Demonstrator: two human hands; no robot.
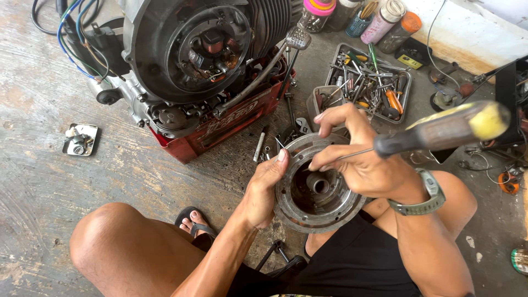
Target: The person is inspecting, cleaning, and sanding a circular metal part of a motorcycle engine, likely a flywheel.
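Left hand (263,190) fingers curl around a round metal flywheel (318,184) over the lap, steadying it; right hand (363,159) fingers pinch a screwdriver (434,132) (tip inside the rim), engine (192,55) on the floor ahead

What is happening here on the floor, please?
A person sits on the concrete floor and works on a round metal flywheel above the lap. The left hand steadies its rim; the right hand pokes a screwdriver into it. An engine rests on a red crate, beside a tray of tools.
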